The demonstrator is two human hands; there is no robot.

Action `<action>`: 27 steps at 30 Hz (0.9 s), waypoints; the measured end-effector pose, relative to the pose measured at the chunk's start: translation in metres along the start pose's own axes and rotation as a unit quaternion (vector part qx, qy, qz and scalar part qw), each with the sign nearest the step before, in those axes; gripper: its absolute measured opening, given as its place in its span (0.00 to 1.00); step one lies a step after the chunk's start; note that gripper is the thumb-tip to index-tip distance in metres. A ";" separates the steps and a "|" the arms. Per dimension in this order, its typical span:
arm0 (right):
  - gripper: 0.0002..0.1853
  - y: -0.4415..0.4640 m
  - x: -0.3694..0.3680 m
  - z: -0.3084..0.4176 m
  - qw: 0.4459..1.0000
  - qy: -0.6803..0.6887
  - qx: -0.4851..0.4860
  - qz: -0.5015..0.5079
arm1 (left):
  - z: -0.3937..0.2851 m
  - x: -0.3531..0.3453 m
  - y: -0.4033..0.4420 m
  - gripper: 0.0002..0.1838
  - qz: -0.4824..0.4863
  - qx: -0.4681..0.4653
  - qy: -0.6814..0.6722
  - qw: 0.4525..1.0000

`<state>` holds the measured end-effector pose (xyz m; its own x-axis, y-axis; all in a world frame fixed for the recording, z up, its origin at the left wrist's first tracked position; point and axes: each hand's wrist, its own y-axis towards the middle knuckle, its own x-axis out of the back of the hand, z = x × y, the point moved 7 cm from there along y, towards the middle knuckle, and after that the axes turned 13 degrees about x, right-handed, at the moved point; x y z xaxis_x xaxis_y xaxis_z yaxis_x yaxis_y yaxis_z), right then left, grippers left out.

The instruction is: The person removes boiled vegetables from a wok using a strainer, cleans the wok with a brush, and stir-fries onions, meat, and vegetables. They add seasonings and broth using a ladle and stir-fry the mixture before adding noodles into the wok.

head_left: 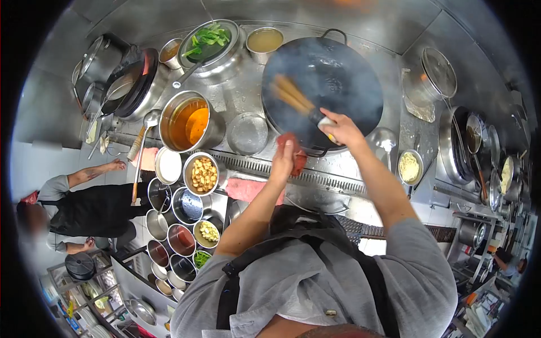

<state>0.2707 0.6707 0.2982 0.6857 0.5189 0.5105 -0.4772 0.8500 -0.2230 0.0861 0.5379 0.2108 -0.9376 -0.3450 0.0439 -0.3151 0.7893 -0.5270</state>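
Observation:
A large black wok sits on the steel range with steam or smoke rising from it. My right hand is closed around the handle of a bamboo wok brush, its bristles blurred over the left part of the wok. At the wok's near left rim, my left hand grips a folded red cloth. Whether the cloth is pressed on the rim is hard to tell. Below the left hand, a pink towel lies along the range's front edge.
Left of the wok stand a pot of orange liquid, a round steel bowl and a strainer of green vegetables. A pot of fried cubes and several ingredient pots stand nearer. Noodles are at right. Another person stands at left.

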 end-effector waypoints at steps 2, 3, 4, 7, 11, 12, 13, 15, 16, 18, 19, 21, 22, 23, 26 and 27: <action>0.36 -0.020 0.042 -0.029 0.986 -0.127 0.094 0.056 | 0.008 0.026 -0.022 0.26 -0.011 0.022 0.000 1.000; 0.34 -0.029 0.085 -0.043 0.966 -0.234 0.101 0.046 | 0.040 0.043 -0.015 0.30 -0.017 0.010 -0.013 1.000; 0.30 -0.046 0.133 -0.026 0.934 -0.354 0.036 0.019 | 0.060 0.070 -0.015 0.31 -0.093 -0.034 0.130 0.987; 0.28 -0.057 0.227 -0.016 0.867 -0.470 0.019 -0.162 | 0.097 0.103 -0.042 0.29 -0.174 -0.021 0.348 0.921; 0.29 -0.116 0.215 -0.018 0.880 -0.317 0.088 -0.343 | 0.110 0.109 -0.049 0.29 -0.199 -0.048 0.358 0.911; 0.29 -0.140 0.194 -0.035 0.901 -0.233 0.048 -0.363 | 0.103 0.106 -0.058 0.29 -0.202 -0.050 0.357 0.910; 0.31 -0.170 0.165 -0.047 0.911 -0.154 0.071 -0.377 | 0.095 0.104 -0.064 0.29 -0.192 -0.023 0.328 0.925; 0.33 -0.234 0.096 -0.061 0.867 -0.199 0.160 -0.427 | 0.101 0.105 -0.058 0.32 -0.161 0.021 0.346 0.924; 0.34 -0.261 0.062 -0.082 0.866 -0.181 0.179 -0.430 | 0.102 0.106 -0.061 0.32 -0.167 0.022 0.342 0.925; 0.37 -0.301 0.002 -0.140 0.921 -0.132 0.022 -0.366 | 0.106 0.108 -0.067 0.38 -0.217 0.049 0.478 0.850; 0.37 -0.314 -0.016 -0.158 0.927 -0.174 0.023 -0.333 | 0.112 0.110 -0.063 0.44 -0.203 0.077 0.456 0.863; 0.35 -0.316 -0.030 -0.181 0.959 -0.180 -0.090 -0.202 | 0.106 0.107 -0.066 0.45 -0.245 0.023 0.457 0.855; 0.35 -0.320 -0.032 -0.181 0.961 -0.195 -0.068 -0.183 | 0.104 0.104 -0.073 0.47 -0.279 -0.028 0.460 0.842; 0.35 -0.326 -0.028 -0.194 0.962 -0.194 -0.067 -0.178 | 0.080 0.090 -0.093 0.45 -0.287 -0.061 0.433 0.853; 0.33 -0.335 -0.005 -0.226 0.982 -0.087 0.017 -0.166 | 0.038 0.051 -0.119 0.43 -0.280 -0.259 0.422 0.823; 0.31 -0.356 0.015 -0.228 0.955 -0.192 0.033 -0.225 | 0.018 0.033 -0.128 0.41 -0.252 -0.294 0.414 0.824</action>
<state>0.5765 0.3968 0.1962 0.5838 0.0201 0.8116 -0.2237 0.9650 0.1370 0.0977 0.4160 0.2640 -0.3688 -0.4310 0.8235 -0.4832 0.8458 0.2263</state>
